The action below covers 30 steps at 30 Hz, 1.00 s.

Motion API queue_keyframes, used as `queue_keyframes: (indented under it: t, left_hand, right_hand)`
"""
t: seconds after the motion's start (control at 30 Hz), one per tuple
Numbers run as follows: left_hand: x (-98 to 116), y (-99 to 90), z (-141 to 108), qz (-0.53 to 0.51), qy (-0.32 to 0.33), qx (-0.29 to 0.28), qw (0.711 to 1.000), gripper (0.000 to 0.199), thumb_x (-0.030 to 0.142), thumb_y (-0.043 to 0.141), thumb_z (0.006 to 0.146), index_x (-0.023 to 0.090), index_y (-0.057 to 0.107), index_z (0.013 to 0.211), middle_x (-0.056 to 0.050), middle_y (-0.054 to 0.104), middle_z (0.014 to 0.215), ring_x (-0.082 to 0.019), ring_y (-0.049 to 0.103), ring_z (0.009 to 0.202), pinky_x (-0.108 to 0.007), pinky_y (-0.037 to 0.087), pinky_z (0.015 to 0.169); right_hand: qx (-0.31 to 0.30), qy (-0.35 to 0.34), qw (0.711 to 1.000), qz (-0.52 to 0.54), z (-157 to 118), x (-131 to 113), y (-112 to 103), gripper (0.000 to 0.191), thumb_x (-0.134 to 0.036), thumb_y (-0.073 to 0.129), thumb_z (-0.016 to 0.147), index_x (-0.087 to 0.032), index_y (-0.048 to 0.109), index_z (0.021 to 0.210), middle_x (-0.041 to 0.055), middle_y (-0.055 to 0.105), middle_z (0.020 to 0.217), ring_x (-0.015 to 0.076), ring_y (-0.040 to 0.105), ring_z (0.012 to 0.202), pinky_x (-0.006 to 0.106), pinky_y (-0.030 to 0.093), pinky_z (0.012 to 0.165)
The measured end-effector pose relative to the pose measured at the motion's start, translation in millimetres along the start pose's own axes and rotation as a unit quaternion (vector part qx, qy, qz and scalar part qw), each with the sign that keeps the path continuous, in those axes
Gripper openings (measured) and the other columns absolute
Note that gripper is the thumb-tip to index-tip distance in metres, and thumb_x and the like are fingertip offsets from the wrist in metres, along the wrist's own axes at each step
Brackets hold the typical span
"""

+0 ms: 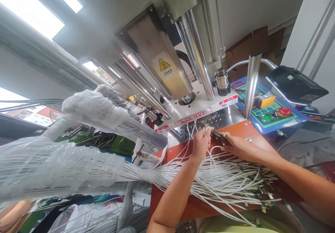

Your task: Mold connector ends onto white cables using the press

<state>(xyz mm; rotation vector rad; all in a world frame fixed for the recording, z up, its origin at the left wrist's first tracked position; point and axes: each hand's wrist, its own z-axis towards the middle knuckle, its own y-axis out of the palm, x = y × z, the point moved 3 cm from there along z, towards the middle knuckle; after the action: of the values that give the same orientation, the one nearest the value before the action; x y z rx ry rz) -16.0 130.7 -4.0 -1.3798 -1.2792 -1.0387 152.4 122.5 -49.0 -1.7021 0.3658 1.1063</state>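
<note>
My left hand [201, 141] is closed on a white cable [205, 131] with a small green circuit board [208, 125] at its end, just in front of the machine's metal bed. Close beside it on the right, my right hand [234, 144] grips a slim dark metal tool [219, 136], whose tip points toward my left fingers. What the tip touches is too small to tell. Beneath both forearms lies a thick bundle of white cables [222, 177], many ending in small green boards. Other white cables [192, 127] run into the machine under its plate.
The press machine [192, 112] stands ahead, with a hot-surface label on its column. A blue control box [272, 118] with red and green buttons sits at right. Plastic-wrapped cable bundles [65, 166] hang at left. One loose board [250, 140] lies on the orange-brown table [235, 130]. Another person's arm [13, 213] shows lower left.
</note>
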Motion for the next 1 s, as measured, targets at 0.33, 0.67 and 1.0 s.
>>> queue_keyframes:
  t: [0.33, 0.67, 1.0]
  left_hand:
    - [-8, 2.6, -2, -0.032, 0.029, -0.047, 0.998, 0.035, 0.048, 0.053, 0.092, 0.015, 0.054, 0.103, 0.004, 0.056, 0.058, -0.004, 0.031, 0.041, -0.018, 0.018, 0.041]
    - [-12, -7.3, -1, 0.064, 0.053, -0.018, 0.996, 0.03, 0.046, 0.059, 0.087, 0.016, 0.061, 0.091, 0.001, 0.062, 0.07, -0.004, 0.045, 0.042, -0.017, 0.029, 0.041]
    - [-30, -7.2, -1, 0.026, -0.155, -0.146, 0.977, 0.039, 0.048, 0.08, 0.062, 0.015, 0.06, 0.067, 0.008, 0.038, 0.047, -0.004, 0.026, 0.043, -0.022, 0.014, 0.045]
  right_hand:
    - [-0.03, 0.047, 0.998, -0.04, -7, -19, -10, 0.016, -0.035, 0.052, 0.088, -0.023, 0.043, 0.093, 0.0037, 0.064, 0.088, 0.0193, 0.061, 0.074, 0.028, 0.038, 0.063]
    - [-0.034, 0.069, 0.997, -0.012, -5, -11, -7, 0.019, -0.037, 0.054, 0.086, -0.023, 0.044, 0.093, 0.0053, 0.065, 0.091, 0.0219, 0.062, 0.081, 0.029, 0.039, 0.066]
    - [-0.031, 0.051, 0.998, -0.013, -5, -7, -9, 0.019, -0.039, 0.051, 0.088, -0.023, 0.043, 0.094, 0.0067, 0.066, 0.093, 0.0221, 0.062, 0.079, 0.03, 0.041, 0.066]
